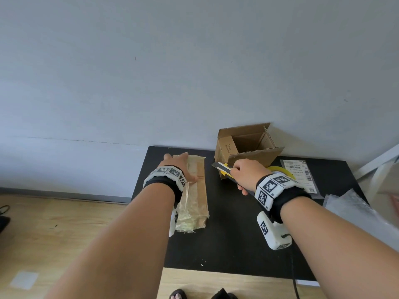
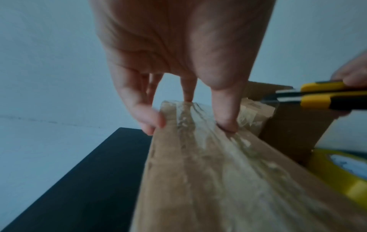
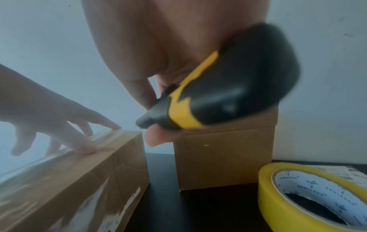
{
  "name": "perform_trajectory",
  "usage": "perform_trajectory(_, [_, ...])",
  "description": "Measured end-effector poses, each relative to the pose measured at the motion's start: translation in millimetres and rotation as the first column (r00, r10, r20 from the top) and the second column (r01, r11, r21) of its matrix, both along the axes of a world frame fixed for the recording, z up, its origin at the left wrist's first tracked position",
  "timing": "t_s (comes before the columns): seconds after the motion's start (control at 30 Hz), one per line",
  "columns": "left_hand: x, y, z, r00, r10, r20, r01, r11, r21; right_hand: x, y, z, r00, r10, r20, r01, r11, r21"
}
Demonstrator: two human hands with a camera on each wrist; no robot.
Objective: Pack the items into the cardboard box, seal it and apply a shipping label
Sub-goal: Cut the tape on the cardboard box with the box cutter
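A long taped-over cardboard parcel [image 1: 195,190] lies on the black table [image 1: 228,244]. My left hand [image 1: 179,167] rests on its far end with straight fingers [image 2: 226,116] pressing the tape. My right hand [image 1: 246,171] grips a yellow and black utility knife [image 1: 224,168] just right of the parcel, its tip pointing left over the gap. The knife [image 3: 208,100] fills the right wrist view. An open cardboard box [image 1: 248,145] stands behind the knife. A yellow tape roll [image 3: 309,194] lies right of it, and a shipping label [image 1: 300,173] lies flat further right.
The wall runs directly behind the table. Clear bubble wrap [image 1: 354,210] lies at the table's right edge. A white frame [image 1: 377,160] leans at far right. Wooden floor [image 1: 64,234] lies to the left, and a cable [image 1: 294,283] hangs off the front edge.
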State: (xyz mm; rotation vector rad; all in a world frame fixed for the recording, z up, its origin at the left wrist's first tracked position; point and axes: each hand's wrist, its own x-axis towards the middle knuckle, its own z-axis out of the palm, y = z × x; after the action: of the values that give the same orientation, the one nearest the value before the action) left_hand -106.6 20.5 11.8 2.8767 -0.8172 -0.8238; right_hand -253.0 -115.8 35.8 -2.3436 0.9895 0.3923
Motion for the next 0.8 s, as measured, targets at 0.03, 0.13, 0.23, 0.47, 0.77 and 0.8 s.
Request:
perform_trajectory(0.03, [-0.9, 0.9, -0.3, 0.999, 0.037, 0.017, -0.037, 0.999, 0.005, 0.0, 0.6, -0.7, 1.0, -0.003, 0.005, 0.003, 1.0, 0.004])
perform_trajectory(0.13, [-0.7, 4.1, -1.2, 0.982, 0.177, 0.058, -0.176, 0.984, -0.02, -0.9, 0.3, -2.2, 1.0, -0.003, 0.013, 0.003, 1.0, 0.0])
perform_trajectory(0.23, [2.9, 5.1, -2.2, 0.965, 0.103, 0.24, -0.11, 0.994, 0.018, -2.8, -1.2, -1.6, 1.0, 0.012, 0.006, -0.012, 1.0, -0.012])
perform_trajectory(0.47, [5.5, 1.1, -14.5, 0.985, -0.149, 0.081, 0.14, 0.984, 0.111, -3.3, -4.1, -5.3, 1.0, -0.023, 0.014, 0.023, 0.999, 0.023])
perform_trajectory(0.77, [8.3, 8.6, -7.7, 0.992, 0.028, 0.122, -0.044, 0.991, 0.125, -1.0, -6.8, -13.7, 0.996, -0.088, -0.023, 0.09, 0.994, 0.068])
perform_trajectory(0.8, [7.5, 6.2, -8.2, 0.994, -0.053, 0.092, 0.04, 0.99, 0.134, -0.3, -6.5, -14.6, 0.996, -0.09, -0.025, 0.091, 0.993, 0.076])
